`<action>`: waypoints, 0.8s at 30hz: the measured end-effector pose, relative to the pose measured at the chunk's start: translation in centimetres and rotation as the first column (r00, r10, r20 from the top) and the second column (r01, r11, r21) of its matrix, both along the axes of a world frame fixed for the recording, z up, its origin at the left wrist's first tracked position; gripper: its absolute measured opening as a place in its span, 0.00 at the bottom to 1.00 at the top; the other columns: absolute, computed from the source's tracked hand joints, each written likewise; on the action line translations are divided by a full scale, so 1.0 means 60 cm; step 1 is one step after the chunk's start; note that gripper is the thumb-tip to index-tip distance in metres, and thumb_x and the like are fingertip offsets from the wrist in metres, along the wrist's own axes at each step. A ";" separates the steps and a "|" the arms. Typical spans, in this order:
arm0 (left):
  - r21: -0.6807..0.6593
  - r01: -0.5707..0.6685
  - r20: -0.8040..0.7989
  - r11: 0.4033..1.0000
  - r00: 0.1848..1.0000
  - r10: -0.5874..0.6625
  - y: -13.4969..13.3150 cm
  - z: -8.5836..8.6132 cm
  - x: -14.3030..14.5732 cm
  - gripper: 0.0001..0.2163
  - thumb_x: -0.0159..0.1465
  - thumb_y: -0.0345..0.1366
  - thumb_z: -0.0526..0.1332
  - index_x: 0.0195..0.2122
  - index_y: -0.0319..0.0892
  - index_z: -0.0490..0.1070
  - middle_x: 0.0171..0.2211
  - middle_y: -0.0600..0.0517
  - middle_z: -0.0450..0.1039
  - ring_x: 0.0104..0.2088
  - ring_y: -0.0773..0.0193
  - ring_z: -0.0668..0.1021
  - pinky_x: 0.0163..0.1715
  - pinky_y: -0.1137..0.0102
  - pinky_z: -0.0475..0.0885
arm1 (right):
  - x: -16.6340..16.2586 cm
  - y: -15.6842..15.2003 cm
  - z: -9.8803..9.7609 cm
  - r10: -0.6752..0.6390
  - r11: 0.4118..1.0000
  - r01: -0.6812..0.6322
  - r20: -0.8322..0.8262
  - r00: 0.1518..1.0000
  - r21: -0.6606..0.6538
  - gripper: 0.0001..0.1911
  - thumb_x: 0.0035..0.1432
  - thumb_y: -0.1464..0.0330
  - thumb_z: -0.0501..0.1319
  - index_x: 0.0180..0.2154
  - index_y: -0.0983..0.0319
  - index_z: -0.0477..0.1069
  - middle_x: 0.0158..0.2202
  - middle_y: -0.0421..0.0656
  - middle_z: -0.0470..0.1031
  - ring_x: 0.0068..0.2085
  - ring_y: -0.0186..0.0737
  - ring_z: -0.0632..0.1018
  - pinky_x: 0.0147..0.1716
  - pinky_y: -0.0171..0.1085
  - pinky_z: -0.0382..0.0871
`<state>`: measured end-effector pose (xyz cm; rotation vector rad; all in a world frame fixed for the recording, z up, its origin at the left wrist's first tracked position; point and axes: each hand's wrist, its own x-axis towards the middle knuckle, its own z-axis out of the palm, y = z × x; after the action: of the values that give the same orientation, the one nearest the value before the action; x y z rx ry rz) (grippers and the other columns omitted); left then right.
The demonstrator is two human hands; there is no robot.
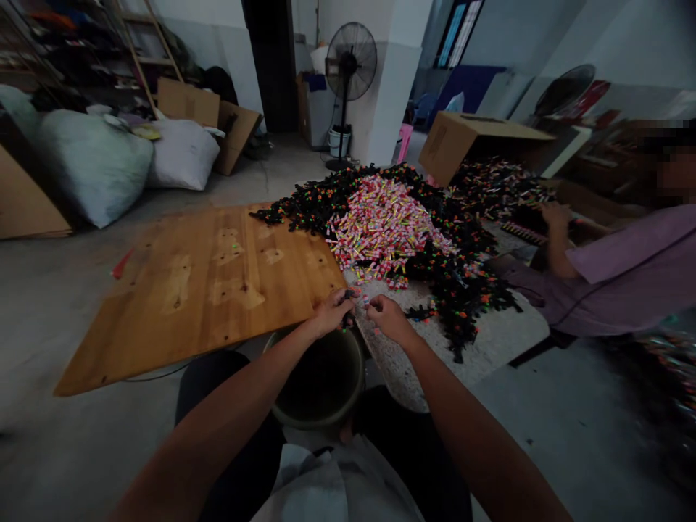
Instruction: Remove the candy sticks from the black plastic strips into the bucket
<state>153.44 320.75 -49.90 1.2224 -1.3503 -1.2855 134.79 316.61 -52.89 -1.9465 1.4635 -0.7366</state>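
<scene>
My left hand (331, 313) is closed around a black piece (349, 294), finger and thumb pinching it (a speck of green shows just below my fingers). My right hand (389, 319) faces it, thumb and finger pressed together on a small tube (366, 299), whitish with some pink or red. The two hands are near each other but apart, and whether the tube touches the black piece I cannot tell.

Both are held over the gap where the board (201, 283) and the speckled table (503, 335) come close, above the back rim of a round tub (326, 422) between my knees. The inside of the tub is too dark to read.

Ahead of me on the table lies a heap of pink tubes (380, 225), with yellow and white among them. A heap of black pieces (462, 312), dotted orange and green, surrounds it at the back and right and spreads a little onto the board. Beyond, an open carton (449, 148) is tipped over more small pieces. To my right sits a co-worker (641, 268) in a mauve top, a hand (555, 215) raised by those pieces (what it holds, I cannot tell).
</scene>
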 end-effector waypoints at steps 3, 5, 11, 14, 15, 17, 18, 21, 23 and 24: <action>-0.143 0.059 0.087 0.988 0.995 -0.047 0.008 0.007 0.005 0.16 0.67 0.43 0.57 0.52 0.40 0.70 0.27 0.57 0.69 0.21 0.72 0.72 0.20 0.77 0.66 | 0.000 0.017 0.015 0.119 0.985 -0.157 0.379 0.918 0.071 0.09 0.59 0.60 0.60 0.36 0.60 0.69 0.30 0.40 0.79 0.26 0.36 0.77 0.23 0.32 0.66; -0.222 0.106 0.111 0.969 0.990 -0.083 0.012 0.011 0.007 0.19 0.67 0.48 0.58 0.53 0.40 0.70 0.30 0.55 0.71 0.25 0.70 0.73 0.22 0.77 0.68 | -0.001 0.028 0.027 0.164 0.971 -0.229 0.514 0.842 0.064 0.11 0.59 0.59 0.61 0.37 0.60 0.68 0.27 0.38 0.77 0.23 0.34 0.74 0.22 0.32 0.66; -0.243 0.181 0.164 0.953 0.976 -0.143 0.019 0.017 0.015 0.22 0.68 0.53 0.58 0.50 0.40 0.73 0.34 0.51 0.75 0.29 0.67 0.75 0.23 0.77 0.70 | -0.009 0.049 0.055 0.191 0.980 -0.187 0.518 0.833 -0.061 0.18 0.60 0.57 0.62 0.45 0.62 0.75 0.21 0.34 0.69 0.21 0.32 0.69 0.21 0.32 0.64; -0.234 0.196 0.208 0.952 0.967 -0.147 0.025 0.025 0.018 0.21 0.68 0.53 0.58 0.49 0.40 0.74 0.34 0.50 0.76 0.27 0.69 0.74 0.23 0.77 0.70 | -0.015 0.053 0.063 0.173 0.985 -0.154 0.494 0.852 -0.080 0.17 0.60 0.58 0.62 0.45 0.62 0.78 0.20 0.35 0.69 0.21 0.33 0.70 0.21 0.33 0.65; -0.229 0.200 0.213 0.953 0.965 -0.152 0.027 0.028 0.018 0.21 0.68 0.53 0.58 0.50 0.41 0.74 0.34 0.50 0.76 0.27 0.69 0.74 0.23 0.78 0.70 | -0.016 0.054 0.065 0.168 0.986 -0.147 0.496 0.852 -0.080 0.17 0.59 0.58 0.62 0.45 0.62 0.78 0.20 0.35 0.69 0.21 0.33 0.70 0.22 0.33 0.66; -0.212 0.219 0.219 0.952 0.960 -0.172 0.032 0.036 0.019 0.21 0.67 0.52 0.60 0.50 0.41 0.74 0.33 0.51 0.76 0.26 0.70 0.74 0.21 0.78 0.68 | -0.019 0.054 0.068 0.163 0.987 -0.145 0.509 0.845 -0.077 0.17 0.58 0.59 0.63 0.45 0.62 0.79 0.20 0.36 0.69 0.21 0.33 0.70 0.22 0.33 0.66; -0.202 0.230 0.222 0.952 0.957 -0.184 0.034 0.039 0.019 0.21 0.67 0.52 0.60 0.51 0.41 0.74 0.33 0.51 0.76 0.25 0.70 0.73 0.21 0.79 0.67 | -0.020 0.054 0.069 0.168 0.986 -0.154 0.520 0.837 -0.070 0.17 0.58 0.59 0.63 0.45 0.62 0.79 0.20 0.36 0.69 0.21 0.33 0.70 0.21 0.33 0.66; -0.187 0.254 0.228 0.949 0.951 -0.210 0.037 0.045 0.019 0.21 0.67 0.53 0.59 0.50 0.41 0.74 0.33 0.51 0.76 0.24 0.71 0.73 0.20 0.79 0.67 | -0.020 0.056 0.073 0.178 0.980 -0.196 0.574 0.799 -0.030 0.17 0.58 0.59 0.63 0.43 0.63 0.79 0.20 0.36 0.69 0.20 0.32 0.69 0.20 0.33 0.65; -0.192 0.263 0.225 0.945 0.950 -0.219 0.039 0.046 0.020 0.22 0.68 0.54 0.58 0.50 0.41 0.74 0.34 0.50 0.76 0.25 0.71 0.73 0.20 0.79 0.68 | -0.020 0.060 0.077 0.173 0.980 -0.198 0.597 0.783 -0.024 0.17 0.58 0.58 0.63 0.43 0.64 0.79 0.21 0.36 0.70 0.20 0.32 0.69 0.21 0.33 0.65; -0.194 0.270 0.219 0.943 0.949 -0.226 0.039 0.046 0.020 0.22 0.68 0.54 0.58 0.50 0.41 0.74 0.34 0.50 0.77 0.26 0.70 0.74 0.21 0.79 0.68 | -0.019 0.063 0.078 0.169 0.982 -0.184 0.596 0.785 -0.036 0.17 0.57 0.58 0.64 0.42 0.63 0.79 0.21 0.37 0.71 0.21 0.32 0.70 0.21 0.33 0.66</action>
<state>154.62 323.08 -47.13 1.0659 -1.7873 -1.1682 133.64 320.38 -48.19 -1.5856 0.8804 -1.1130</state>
